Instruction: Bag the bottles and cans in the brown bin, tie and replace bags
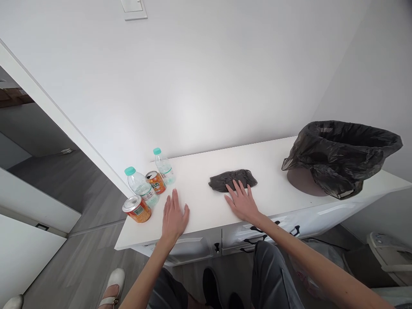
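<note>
My left hand [175, 216] lies flat on the white cabinet top [199, 214], fingers stretched out and holding nothing. Just left of it stand two orange cans, a nearer can [137, 209] and a farther can [156, 182]. Beside them are two clear plastic bottles with teal caps, a larger-looking bottle [143, 186] and one farther back [164, 166]. With fingers spread, my right hand [241, 201] rests its fingertips on a folded black plastic bag [232, 179]. At the right stands a bin [304, 181] lined with a black bag [346, 154].
A white wall [206, 77] rises behind the cabinet. Dark drawer handles [255, 240] stick out along its front. On the floor at lower left is another person's foot in a white shoe [116, 281]. A grey and white appliance [386, 253] stands at lower right.
</note>
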`<state>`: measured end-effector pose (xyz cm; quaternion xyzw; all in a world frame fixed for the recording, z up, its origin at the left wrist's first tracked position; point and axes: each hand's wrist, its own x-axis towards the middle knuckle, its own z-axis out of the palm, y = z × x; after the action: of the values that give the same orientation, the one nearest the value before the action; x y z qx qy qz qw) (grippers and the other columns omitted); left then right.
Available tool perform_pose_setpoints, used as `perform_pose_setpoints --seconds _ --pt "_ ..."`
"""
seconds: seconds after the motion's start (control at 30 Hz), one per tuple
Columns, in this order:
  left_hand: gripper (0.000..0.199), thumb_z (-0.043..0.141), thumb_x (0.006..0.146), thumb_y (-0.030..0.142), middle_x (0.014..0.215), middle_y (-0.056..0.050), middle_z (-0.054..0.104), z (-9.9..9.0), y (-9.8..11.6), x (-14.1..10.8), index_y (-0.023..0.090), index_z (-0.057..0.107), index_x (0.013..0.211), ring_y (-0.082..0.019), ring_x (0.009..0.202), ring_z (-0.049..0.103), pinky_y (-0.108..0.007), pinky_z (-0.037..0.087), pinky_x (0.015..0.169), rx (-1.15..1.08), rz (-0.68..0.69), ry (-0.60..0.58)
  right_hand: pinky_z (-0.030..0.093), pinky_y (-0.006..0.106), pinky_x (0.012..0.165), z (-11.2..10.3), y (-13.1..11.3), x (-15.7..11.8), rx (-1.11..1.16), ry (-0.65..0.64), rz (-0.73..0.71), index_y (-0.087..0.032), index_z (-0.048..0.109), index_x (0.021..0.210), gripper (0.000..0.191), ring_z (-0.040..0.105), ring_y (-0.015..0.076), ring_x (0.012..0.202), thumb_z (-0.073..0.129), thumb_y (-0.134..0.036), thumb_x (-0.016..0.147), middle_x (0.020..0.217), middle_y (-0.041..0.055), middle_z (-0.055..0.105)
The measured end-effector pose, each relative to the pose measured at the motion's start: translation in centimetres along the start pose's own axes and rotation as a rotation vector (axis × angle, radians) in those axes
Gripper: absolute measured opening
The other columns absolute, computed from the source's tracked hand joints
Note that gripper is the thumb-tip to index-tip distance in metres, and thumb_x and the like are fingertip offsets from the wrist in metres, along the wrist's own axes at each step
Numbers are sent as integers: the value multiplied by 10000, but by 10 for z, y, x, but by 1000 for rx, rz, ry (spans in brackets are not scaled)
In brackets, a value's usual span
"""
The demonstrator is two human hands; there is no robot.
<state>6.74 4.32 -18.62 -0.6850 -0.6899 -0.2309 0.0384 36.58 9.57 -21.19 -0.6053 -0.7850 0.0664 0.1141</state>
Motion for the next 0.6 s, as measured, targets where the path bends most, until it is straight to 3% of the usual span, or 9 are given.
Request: perform_pose_setpoints --seconds 0.2,0.6 --pt "751 406 1041 415 1686 -159 340 -2 1 1 159 109 1682 -404 1559 293 -604 336 1234 3 -2 5 49 616 1275 -17 13 20 3 -28 33 -235 266 1670 732 80 325 1619 100 -606 1061 1750 89 176" --pt "757 407 1036 384 1675 -163 357 2 -3 0 170 80 1685 -394 1551 315 -615 345 1225 17 15 24 91 597 1280 -24 84 81 -2 -5 140 -217 322 1647 701 126 303 1616 96 -546 1071 1738 102 221"
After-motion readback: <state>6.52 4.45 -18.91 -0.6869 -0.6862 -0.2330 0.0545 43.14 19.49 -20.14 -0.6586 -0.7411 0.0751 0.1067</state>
